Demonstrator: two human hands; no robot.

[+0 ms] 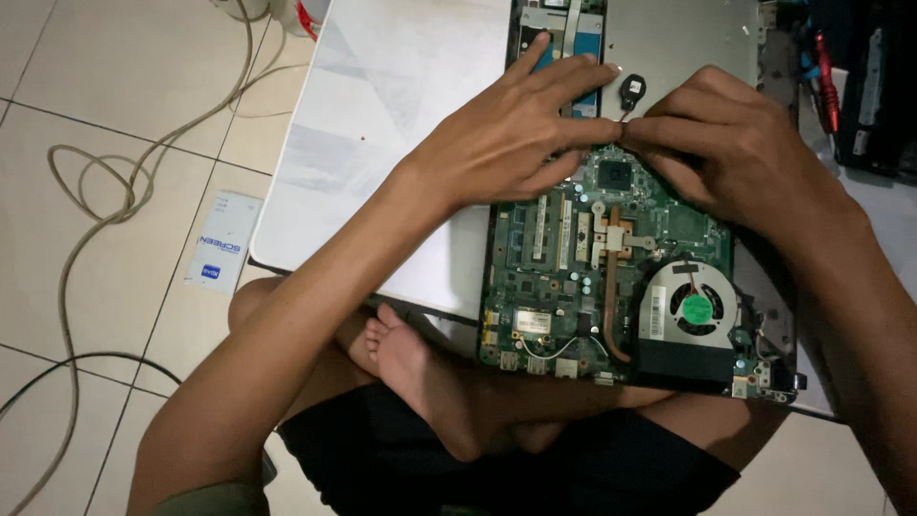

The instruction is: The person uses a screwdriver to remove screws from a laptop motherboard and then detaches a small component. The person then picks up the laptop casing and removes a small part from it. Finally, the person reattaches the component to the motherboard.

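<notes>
Your left hand (506,134) lies flat over the top edge of the green motherboard (611,287), fingers spread and pressing down. Your right hand (726,153) meets it at the fingertips, fingers pressed together and pinching something small at the board's upper edge; what exactly is hidden under them. The board sits in the open laptop base (669,38), which rests on a low white bench (382,115) above your crossed legs.

Keep the left hand's pressure even, so the board stays level while the right hand works. Grip the small part close to the board, not by the thin wire running up to the round black coin cell (631,91), and judge your pull as straight, not sideways. Keep your palms clear of the bare chip (615,175).

Counted: one motherboard, one cooling fan (695,309), one copper heat pipe (611,306), one coin cell. One red-handled tool (825,72) lies at the right, and one white card (222,241) on the tiled floor (95,76).
</notes>
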